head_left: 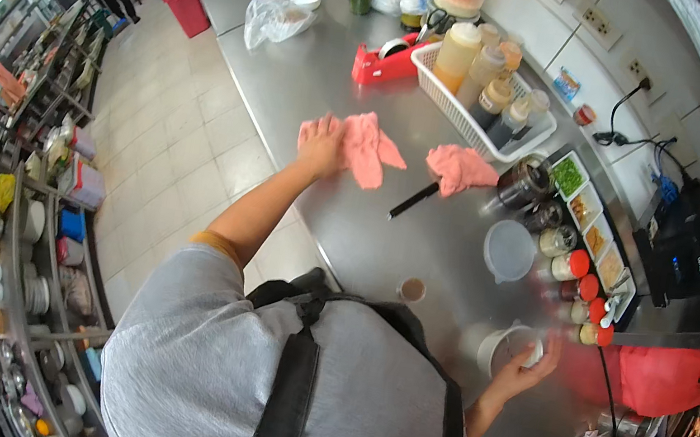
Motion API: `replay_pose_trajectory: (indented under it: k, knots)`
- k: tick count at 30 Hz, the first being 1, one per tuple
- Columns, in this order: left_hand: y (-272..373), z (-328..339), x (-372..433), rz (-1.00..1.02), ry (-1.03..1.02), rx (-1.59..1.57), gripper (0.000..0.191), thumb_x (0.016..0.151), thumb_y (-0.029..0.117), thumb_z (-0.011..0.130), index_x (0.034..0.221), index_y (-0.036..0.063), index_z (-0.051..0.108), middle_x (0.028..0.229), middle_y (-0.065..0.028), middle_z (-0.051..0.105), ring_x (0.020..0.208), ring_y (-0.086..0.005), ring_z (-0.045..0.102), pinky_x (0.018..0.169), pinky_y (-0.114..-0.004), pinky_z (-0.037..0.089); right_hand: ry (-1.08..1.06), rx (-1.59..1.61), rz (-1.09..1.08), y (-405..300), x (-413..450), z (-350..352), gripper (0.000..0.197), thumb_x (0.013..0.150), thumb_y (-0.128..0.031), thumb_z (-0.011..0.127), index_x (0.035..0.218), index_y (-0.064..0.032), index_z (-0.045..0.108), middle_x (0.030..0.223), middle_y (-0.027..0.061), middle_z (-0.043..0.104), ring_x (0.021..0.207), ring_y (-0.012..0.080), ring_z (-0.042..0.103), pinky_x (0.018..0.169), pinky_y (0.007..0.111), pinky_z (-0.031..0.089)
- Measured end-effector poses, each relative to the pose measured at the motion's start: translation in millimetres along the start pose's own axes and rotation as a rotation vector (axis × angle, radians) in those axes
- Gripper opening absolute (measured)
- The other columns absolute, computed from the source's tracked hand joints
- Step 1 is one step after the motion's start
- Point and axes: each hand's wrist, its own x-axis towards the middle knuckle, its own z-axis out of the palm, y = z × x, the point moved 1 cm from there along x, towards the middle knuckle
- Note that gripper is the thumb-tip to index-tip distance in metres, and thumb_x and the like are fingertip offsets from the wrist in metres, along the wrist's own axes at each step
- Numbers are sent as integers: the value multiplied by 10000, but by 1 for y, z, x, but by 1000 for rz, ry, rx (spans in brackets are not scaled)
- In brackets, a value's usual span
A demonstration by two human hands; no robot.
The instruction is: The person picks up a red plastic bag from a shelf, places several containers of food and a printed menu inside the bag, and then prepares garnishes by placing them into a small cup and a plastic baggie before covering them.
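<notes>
On the steel counter [361, 234], my left hand [322, 149] lies spread on a pink cloth [364, 149], fingers over its left part. My right hand [525, 370] holds a small white object, perhaps a cup or lid, at the rim of a round white container [494, 351]; blur hides the exact grip. A small cup with brown contents [412, 289] stands left of that container. Farther up lies a second pink cloth [461, 169], touching one end of a black pen-like object [414, 200]. A translucent round lid [509, 250] lies beside the jars.
A white basket of squeeze bottles [457, 106] and a red tape dispenser [385, 63] stand at the back. Red-lidded jars [570, 265] and a tray of garnishes [596, 240] line the right side. A red bag [667, 382] is at the right; two people work far off.
</notes>
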Motion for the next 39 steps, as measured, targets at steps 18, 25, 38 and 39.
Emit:
replay_pose_trajectory:
  k: [18, 25, 38, 39]
  knots:
    - [-97, -75, 284, 643, -87, -576, 320, 803, 189, 737, 1107, 131, 656, 1128, -115, 660, 1039, -307, 634, 890, -405, 504, -453, 34, -225, -242, -78, 400, 216, 740, -86, 653, 921, -21, 556, 956, 172, 559, 910, 393, 559, 787, 471, 456]
    - [-46, -137, 523, 685, 494, -284, 1096, 564, 114, 879, 1492, 219, 305, 1515, -234, 267, 1364, -439, 325, 1130, -485, 321, -565, 127, -212, -252, -61, 406, 197, 772, -133, 665, 897, -28, 555, 938, 157, 568, 940, 370, 565, 803, 448, 465]
    - [-21, -136, 616, 742, 446, -93, 153, 835, 75, 587, 949, 73, 688, 1026, -109, 633, 955, -318, 640, 799, -434, 537, -511, 119, -140, -251, -67, 395, 305, 678, -99, 727, 947, -66, 587, 1049, 99, 599, 1037, 321, 575, 866, 402, 478]
    - [-25, -143, 621, 737, 484, -72, 191, 874, 103, 534, 965, 107, 702, 1027, -101, 674, 953, -302, 663, 787, -421, 539, -524, 112, -146, -252, -67, 396, 313, 677, -99, 728, 957, -69, 592, 1055, 97, 599, 1047, 317, 574, 873, 404, 477]
